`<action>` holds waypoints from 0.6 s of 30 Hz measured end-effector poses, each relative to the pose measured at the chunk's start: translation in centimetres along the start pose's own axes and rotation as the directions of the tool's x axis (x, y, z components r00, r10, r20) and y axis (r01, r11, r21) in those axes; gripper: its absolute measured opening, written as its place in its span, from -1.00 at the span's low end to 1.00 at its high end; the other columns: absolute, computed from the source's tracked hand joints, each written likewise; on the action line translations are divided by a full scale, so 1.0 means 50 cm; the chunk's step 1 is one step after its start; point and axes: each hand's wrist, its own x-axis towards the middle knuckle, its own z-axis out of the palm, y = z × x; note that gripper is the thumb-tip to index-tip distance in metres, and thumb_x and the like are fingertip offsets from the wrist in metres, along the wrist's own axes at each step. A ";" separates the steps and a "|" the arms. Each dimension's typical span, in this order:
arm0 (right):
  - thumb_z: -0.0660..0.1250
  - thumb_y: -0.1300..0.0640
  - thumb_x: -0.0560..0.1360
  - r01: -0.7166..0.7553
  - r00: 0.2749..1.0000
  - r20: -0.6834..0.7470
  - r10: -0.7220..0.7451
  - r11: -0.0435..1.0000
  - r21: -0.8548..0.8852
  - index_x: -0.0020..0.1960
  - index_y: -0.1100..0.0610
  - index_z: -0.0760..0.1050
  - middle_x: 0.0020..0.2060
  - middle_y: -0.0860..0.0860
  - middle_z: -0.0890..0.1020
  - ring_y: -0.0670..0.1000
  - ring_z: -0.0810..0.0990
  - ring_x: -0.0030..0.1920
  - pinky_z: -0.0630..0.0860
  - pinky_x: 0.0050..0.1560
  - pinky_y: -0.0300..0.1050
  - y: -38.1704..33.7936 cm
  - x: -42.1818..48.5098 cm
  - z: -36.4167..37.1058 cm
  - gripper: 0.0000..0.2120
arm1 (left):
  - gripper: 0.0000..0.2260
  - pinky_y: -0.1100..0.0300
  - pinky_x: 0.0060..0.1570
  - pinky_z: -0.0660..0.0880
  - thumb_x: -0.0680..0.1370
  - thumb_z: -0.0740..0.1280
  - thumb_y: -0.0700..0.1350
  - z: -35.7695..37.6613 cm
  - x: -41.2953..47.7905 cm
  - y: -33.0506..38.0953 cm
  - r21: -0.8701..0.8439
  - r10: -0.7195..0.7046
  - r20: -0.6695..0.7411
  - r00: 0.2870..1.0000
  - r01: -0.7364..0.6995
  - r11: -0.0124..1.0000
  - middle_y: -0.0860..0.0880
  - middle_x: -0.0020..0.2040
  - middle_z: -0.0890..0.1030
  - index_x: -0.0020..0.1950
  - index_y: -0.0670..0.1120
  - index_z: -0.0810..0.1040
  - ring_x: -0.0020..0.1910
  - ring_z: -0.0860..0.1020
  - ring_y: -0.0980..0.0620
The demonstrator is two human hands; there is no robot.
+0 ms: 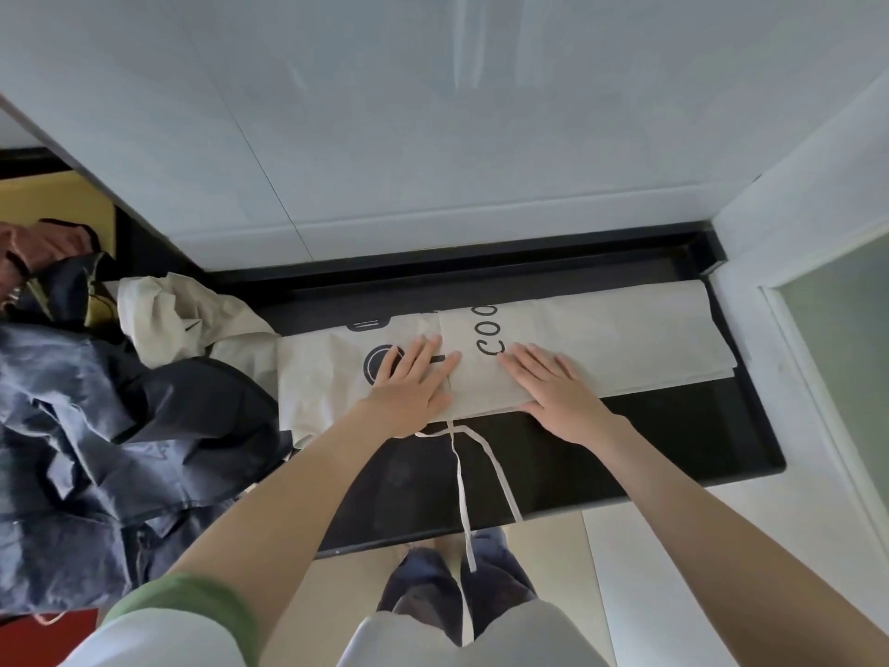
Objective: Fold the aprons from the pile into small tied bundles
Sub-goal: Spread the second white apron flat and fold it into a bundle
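Bare forearms reach in from 6 o'clock. Left hand (pixel 413 377) and right hand (pixel 553 382) press flat, fingers straight, gripping nothing, on a folded cream apron (pixel 625 339) stretching toward 3 o'clock along a black counter (pixel 673 426). Its white ties (pixel 462 483) dangle toward 6 o'clock. A crumpled apron pile (pixel 96 426) sits at 9 o'clock.

- Cream apron (pixel 601 337): matt woven cloth, faintly creased, with black printed lettering.
- Its ties (pixel 462 479): flat white cloth tape.
- Counter (pixel 673 435): glossy black, smooth, reflective.
- Pile of aprons (pixel 96 426): dark blue cloth, crumpled, matt.
- Wall (pixel 433 137): smooth, pale, slightly sheened.
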 end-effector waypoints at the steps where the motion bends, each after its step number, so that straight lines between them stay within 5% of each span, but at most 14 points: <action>1: 0.11 0.09 0.64 -0.011 1.000 -0.009 0.011 1.000 -0.005 0.56 -0.02 -0.27 0.55 -0.08 -0.21 -0.06 -0.27 0.54 -0.21 0.52 0.01 0.007 0.004 -0.005 -0.33 | -0.50 -0.07 0.46 -0.26 0.67 -0.13 0.12 -0.002 0.007 0.001 -0.004 -0.010 -0.004 1.000 0.010 1.000 -0.06 0.56 -0.30 0.56 0.11 -0.26 0.53 -0.29 -0.07; 7: 0.22 0.24 0.57 -0.183 0.964 -0.174 0.200 0.977 0.107 0.56 0.09 0.05 0.54 0.01 0.13 0.05 0.08 0.53 0.05 0.47 0.01 0.031 0.016 -0.025 -0.38 | -0.47 -0.08 0.45 -0.28 0.65 -0.13 0.17 -0.013 0.024 0.006 -0.002 -0.057 -0.034 0.998 0.057 0.998 -0.06 0.56 -0.30 0.55 0.10 -0.27 0.53 -0.30 -0.07; 11: 0.34 0.35 0.44 -0.267 0.894 -0.355 0.273 0.961 0.066 0.23 0.19 0.42 0.16 0.11 0.50 0.15 0.44 0.16 0.34 0.13 -0.03 0.037 0.004 -0.021 -0.62 | -0.36 -0.16 0.49 -0.20 0.59 -0.06 0.31 -0.002 0.015 0.020 -0.017 -0.068 -0.071 0.995 0.067 0.998 -0.08 0.56 -0.28 0.56 0.10 -0.23 0.54 -0.27 -0.09; 14: 0.37 0.49 0.29 -0.240 0.874 -0.426 0.231 0.970 0.034 -0.04 0.23 0.47 -0.13 0.13 0.53 0.18 0.49 -0.11 0.37 -0.11 -0.02 0.048 -0.010 -0.006 -0.69 | -0.33 -0.16 0.47 -0.26 0.58 -0.03 0.33 0.007 0.009 0.012 0.028 0.002 -0.056 0.998 0.000 1.000 -0.09 0.56 -0.28 0.55 0.11 -0.27 0.53 -0.29 -0.11; 18: 0.26 0.38 0.39 -0.186 0.940 -0.286 0.188 0.982 0.034 0.07 0.14 0.43 0.01 0.02 0.47 0.08 0.43 0.07 0.31 0.07 -0.05 0.048 -0.038 0.004 -0.71 | -0.49 -0.13 0.47 -0.25 0.62 -0.26 0.19 0.021 -0.005 -0.008 0.078 0.071 -0.085 0.994 -0.065 0.995 -0.08 0.56 -0.27 0.54 0.12 -0.30 0.54 -0.27 -0.09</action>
